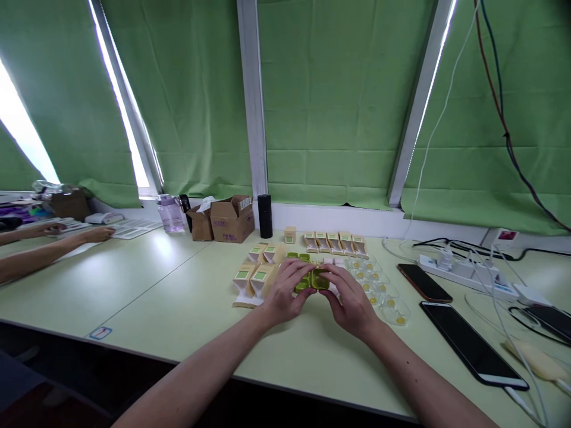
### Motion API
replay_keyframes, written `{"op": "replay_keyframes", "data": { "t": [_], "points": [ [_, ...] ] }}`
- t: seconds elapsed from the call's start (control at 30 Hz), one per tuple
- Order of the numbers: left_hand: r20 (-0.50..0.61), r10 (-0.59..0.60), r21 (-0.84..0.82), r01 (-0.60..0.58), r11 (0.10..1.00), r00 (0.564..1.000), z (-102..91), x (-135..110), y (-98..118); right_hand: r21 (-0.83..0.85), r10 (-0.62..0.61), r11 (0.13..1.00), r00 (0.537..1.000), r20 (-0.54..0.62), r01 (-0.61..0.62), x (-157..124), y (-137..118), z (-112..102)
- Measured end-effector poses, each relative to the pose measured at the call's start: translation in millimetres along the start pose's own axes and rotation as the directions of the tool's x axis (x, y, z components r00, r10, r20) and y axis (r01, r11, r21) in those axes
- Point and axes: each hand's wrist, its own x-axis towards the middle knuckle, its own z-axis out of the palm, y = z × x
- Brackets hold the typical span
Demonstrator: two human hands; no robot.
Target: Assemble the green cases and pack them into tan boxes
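Observation:
Above the table, my left hand point(288, 291) and my right hand point(350, 300) are closed around the two sides of a small olive-green plastic case point(320, 279). Its hollow inside faces me, and fingers cover its edges. Behind it lies another green piece point(298, 257), partly hidden. To the left of my left hand stand several small kraft-paper boxes point(261, 274) with green labels and folded white-lined fronts. Clear plastic pieces point(395, 310) with yellow centres lie in rows just right of my right hand.
More kraft boxes point(334, 242) stand in a row behind. Two phones point(473, 342), a power strip point(468, 276) and loose cables occupy the right. A black cylinder point(264, 216), cardboard carton point(232, 220) and bottle point(171, 214) line the back. Another person's hands point(102, 234) are at far left.

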Motion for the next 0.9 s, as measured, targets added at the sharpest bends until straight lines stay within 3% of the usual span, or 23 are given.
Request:
{"op": "replay_keyframes", "data": {
  "t": [0.53, 0.9],
  "points": [
    [-0.017, -0.103, -0.056, 0.102, 0.993, 0.995, -0.3, 0.5, -0.4, 0.193, 0.218, 0.96, 0.975, -0.051, -0.205, 0.9, -1.0, 3.7],
    [-0.031, -0.249, -0.11, 0.244, 0.963, 0.968, 0.8, -0.6, -1.4, 0.248, 0.245, 0.937, 0.969, 0.042, -0.248, -0.8, -3.0, -0.1]
  ]
}}
